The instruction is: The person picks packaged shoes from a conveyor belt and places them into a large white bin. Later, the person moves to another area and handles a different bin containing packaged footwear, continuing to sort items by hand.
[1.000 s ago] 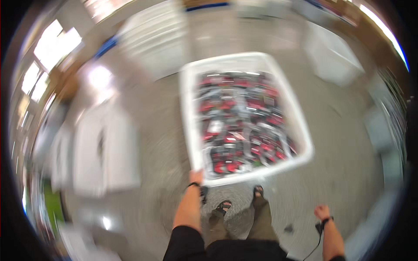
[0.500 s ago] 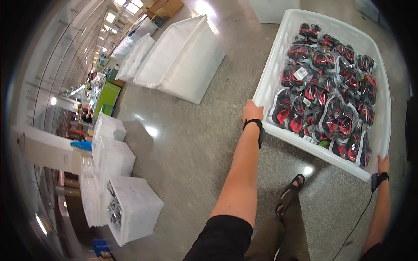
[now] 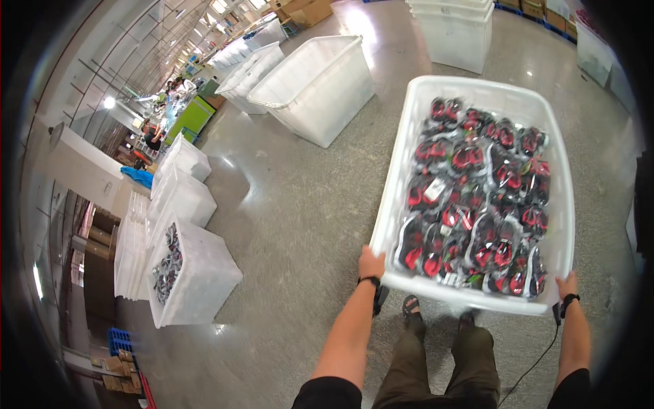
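A large white plastic bin (image 3: 463, 298) stands in front of me, to the right. Inside lie many clear plastic bags (image 3: 470, 160) of black and red items that look like pairs of shoes; a white label (image 3: 434, 189) shows on one. My left hand (image 3: 371, 264) is closed on the bin's near left corner. My right hand (image 3: 566, 285) grips the rim at the near right corner, its fingers partly hidden. Both wrists wear dark bands, and a thin black cable hangs from the right one. My sandaled feet are just behind the bin's near side.
An open white bin (image 3: 320, 88) stands ahead to the left, and stacked white bins (image 3: 453, 37) are beyond mine. Along the left, a bin (image 3: 204, 273) holds dark bagged items. People work at a far bench by a green panel (image 3: 191, 117). A blue crate (image 3: 121, 341) sits lower left.
The bin has shifted left and lower in the picture and now sits straighter before me. Both hands have stayed on its rim. My feet have changed position, and the surroundings have swung round.
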Tool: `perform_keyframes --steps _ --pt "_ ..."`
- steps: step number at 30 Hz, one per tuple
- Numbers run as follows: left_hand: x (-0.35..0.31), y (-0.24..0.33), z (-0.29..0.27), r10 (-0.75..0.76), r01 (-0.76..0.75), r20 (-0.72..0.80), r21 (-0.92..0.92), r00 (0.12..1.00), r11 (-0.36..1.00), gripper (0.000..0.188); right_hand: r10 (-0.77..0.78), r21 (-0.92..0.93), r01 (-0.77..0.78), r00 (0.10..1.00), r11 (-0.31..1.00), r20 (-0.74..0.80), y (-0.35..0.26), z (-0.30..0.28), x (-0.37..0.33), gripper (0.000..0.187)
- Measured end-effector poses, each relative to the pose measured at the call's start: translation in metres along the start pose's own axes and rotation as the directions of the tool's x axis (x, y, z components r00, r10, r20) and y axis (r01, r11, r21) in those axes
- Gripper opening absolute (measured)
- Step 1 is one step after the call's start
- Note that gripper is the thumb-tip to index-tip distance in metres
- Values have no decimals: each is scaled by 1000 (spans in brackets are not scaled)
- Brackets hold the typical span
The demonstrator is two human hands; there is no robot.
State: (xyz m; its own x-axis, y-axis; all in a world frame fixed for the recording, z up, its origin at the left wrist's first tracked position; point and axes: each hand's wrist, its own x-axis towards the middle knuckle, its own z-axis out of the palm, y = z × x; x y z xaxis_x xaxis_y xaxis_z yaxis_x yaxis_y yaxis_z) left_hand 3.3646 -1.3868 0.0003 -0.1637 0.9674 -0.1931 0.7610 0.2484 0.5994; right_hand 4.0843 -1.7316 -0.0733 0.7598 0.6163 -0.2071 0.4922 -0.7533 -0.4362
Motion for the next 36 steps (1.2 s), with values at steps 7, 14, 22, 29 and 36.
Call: perform_keyframes --steps 7,14,22,29,36 --pt "-247 -81 15 -287 281 -133 -59 949 958 57 -226 192 185 948 964 224 38 -34 -9 56" --pt "-505 -95 44 -435 422 -268 -107 860 900 58 -285 80 275 882 958 375 45 -84 -18 54" --pt "-698 -35 160 -715 642 -173 -336 677 689 66 -30 475 -271 845 837 534 74 -110 -19 60" --pt "-765 -14 235 -760 729 34 -313 649 608 69 58 354 -418 711 837 701 48 -93 13 41" --pt "-768 30 228 -869 746 368 -666 330 1 76 136 361 -569 651 739 747 25 -90 84 55"
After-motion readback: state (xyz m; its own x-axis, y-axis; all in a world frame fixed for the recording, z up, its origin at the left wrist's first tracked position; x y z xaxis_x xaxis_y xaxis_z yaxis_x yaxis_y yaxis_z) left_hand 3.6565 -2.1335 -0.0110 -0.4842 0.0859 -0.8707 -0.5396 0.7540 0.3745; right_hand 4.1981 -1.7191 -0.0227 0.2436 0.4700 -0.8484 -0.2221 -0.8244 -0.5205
